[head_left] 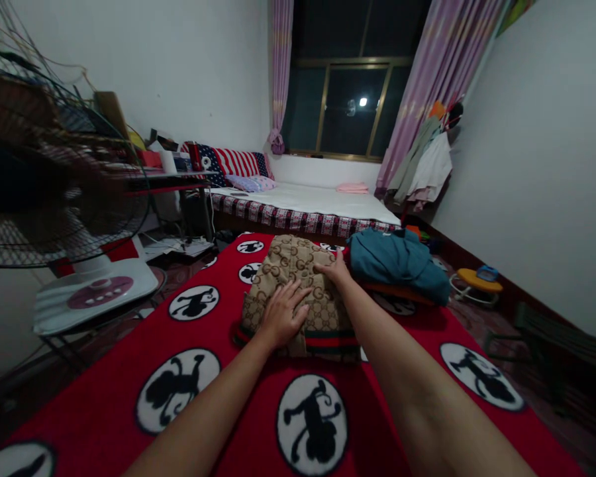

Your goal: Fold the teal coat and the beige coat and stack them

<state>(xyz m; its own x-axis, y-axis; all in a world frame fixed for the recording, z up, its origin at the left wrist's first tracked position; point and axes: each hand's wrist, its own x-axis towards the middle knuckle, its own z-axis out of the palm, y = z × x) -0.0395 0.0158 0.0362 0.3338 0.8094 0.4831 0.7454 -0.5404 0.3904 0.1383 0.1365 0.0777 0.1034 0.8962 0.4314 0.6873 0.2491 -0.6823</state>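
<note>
A folded patterned jacket, tan with brown monograms and a green-red-green striped hem, lies on a red blanket printed with dark figures in white ovals. My left hand rests flat on the lower middle of the jacket, fingers spread. Across from it, my right hand touches the upper right part of the jacket. Its visible fingers are stretched apart, and the rest of that hand is partly hidden by its own angle. Just right of the right hand sits a folded teal garment on top of something orange-brown.
At left stand a fan, blurred, and a white stool-like stand. Behind is a second bed beneath the window. Clothes hang at the right wall, near a yellow stool and a dark chair.
</note>
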